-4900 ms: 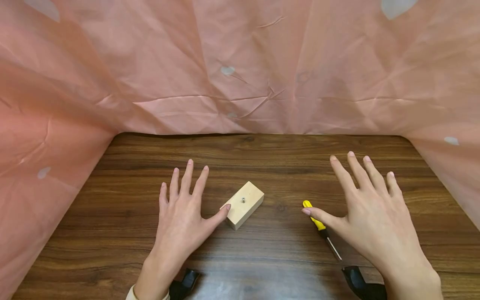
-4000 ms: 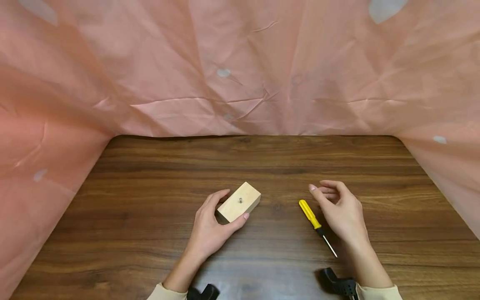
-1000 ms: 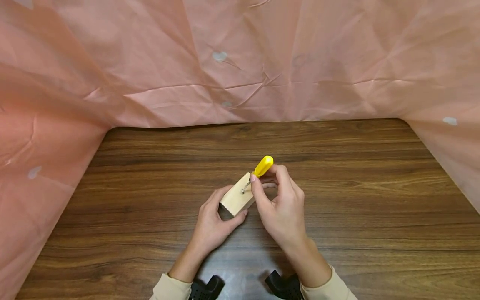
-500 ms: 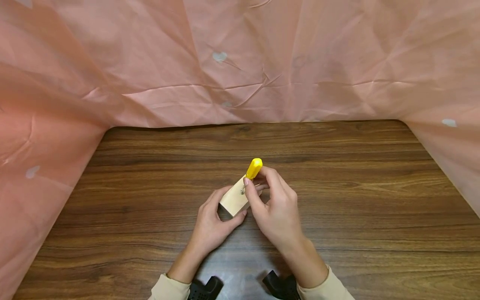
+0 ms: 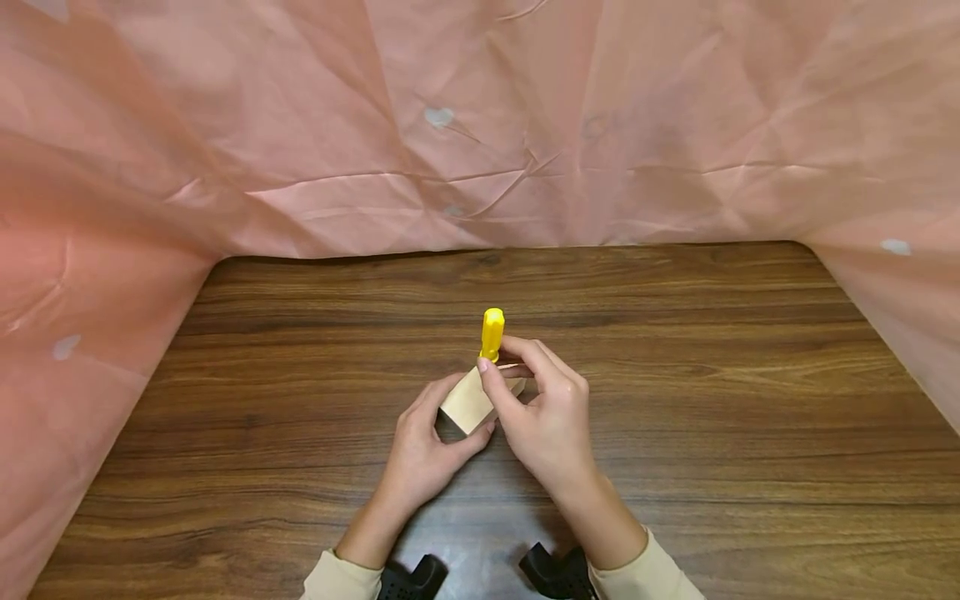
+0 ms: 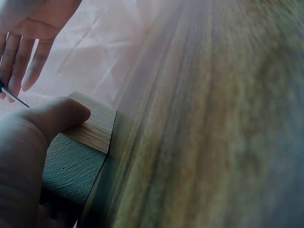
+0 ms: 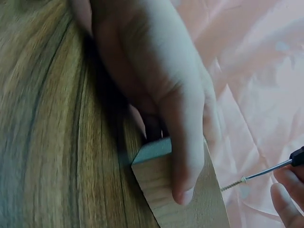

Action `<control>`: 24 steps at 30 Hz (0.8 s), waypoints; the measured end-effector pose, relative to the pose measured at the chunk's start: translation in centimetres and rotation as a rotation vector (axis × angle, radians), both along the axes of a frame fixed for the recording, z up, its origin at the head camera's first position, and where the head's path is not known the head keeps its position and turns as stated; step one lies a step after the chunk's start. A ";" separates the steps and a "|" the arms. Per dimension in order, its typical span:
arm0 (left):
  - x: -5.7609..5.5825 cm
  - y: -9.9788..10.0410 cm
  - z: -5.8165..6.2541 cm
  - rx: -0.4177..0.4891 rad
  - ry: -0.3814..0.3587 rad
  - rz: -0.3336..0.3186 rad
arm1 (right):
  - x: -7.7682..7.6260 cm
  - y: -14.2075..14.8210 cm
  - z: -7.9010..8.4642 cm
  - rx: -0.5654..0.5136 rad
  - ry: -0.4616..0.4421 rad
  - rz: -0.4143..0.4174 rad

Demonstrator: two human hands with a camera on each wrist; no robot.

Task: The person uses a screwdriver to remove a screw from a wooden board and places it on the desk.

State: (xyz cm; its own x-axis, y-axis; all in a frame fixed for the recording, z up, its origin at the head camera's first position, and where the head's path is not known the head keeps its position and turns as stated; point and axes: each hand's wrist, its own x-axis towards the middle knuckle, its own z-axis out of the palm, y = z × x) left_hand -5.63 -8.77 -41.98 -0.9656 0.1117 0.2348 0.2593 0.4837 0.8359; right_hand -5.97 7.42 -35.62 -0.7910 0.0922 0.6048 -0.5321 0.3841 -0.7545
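A pale wooden block (image 5: 467,406) lies on the table, gripped by my left hand (image 5: 426,450) with the thumb along its near side and fingers on the far side. My right hand (image 5: 549,421) holds a screwdriver (image 5: 492,333) between thumb and fingers, its yellow handle standing nearly upright over the block. In the right wrist view, a threaded screw (image 7: 232,185) sticks up out of the block, and the screwdriver's metal shaft (image 7: 269,171) meets its head. From the head view, the right hand hides the screw. The left wrist view shows the left thumb (image 6: 66,116) pressed on the block.
The brown wood-grain table (image 5: 720,400) stretches out around both hands. Pink cloth with pale heart shapes (image 5: 480,125) hangs along its back and sides. Black wrist devices (image 5: 412,577) sit by both cuffs, close to the table.
Over the last second the screwdriver has swung from a rightward lean to nearly upright, its handle moving left with my right hand. Earlier it lay on the table. The left hand keeps its grip on the block.
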 end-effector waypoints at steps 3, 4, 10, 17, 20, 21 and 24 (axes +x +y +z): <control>0.0 0.0 0.0 -0.001 -0.004 0.002 | 0.1 -0.1 0.0 -0.033 -0.063 0.005; 0.0 0.0 0.0 0.000 -0.006 0.005 | 0.1 -0.2 0.0 -0.034 -0.081 0.005; 0.1 0.1 -0.1 -0.011 -0.009 -0.009 | 0.3 -0.3 -0.4 -0.030 -0.108 0.013; 0.1 0.2 0.0 0.005 -0.006 -0.010 | 0.2 -0.3 -0.6 -0.005 -0.098 0.009; 0.0 0.1 0.0 0.002 -0.001 -0.007 | 0.1 -0.3 -0.7 -0.001 -0.075 0.006; 0.0 0.1 0.0 0.002 0.000 -0.006 | 0.1 -0.3 -0.7 0.001 -0.067 0.005; 0.0 0.0 0.0 0.004 -0.007 -0.001 | 0.0 -0.2 -0.7 0.011 -0.047 0.002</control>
State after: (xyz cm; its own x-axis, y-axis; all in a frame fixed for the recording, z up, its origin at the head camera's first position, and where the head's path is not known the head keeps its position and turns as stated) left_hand -5.62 -8.73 -41.95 -0.9671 0.1115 0.2286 0.2538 0.4799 0.8398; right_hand -5.93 7.22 -36.33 -0.8185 0.0846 0.5682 -0.4971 0.3915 -0.7743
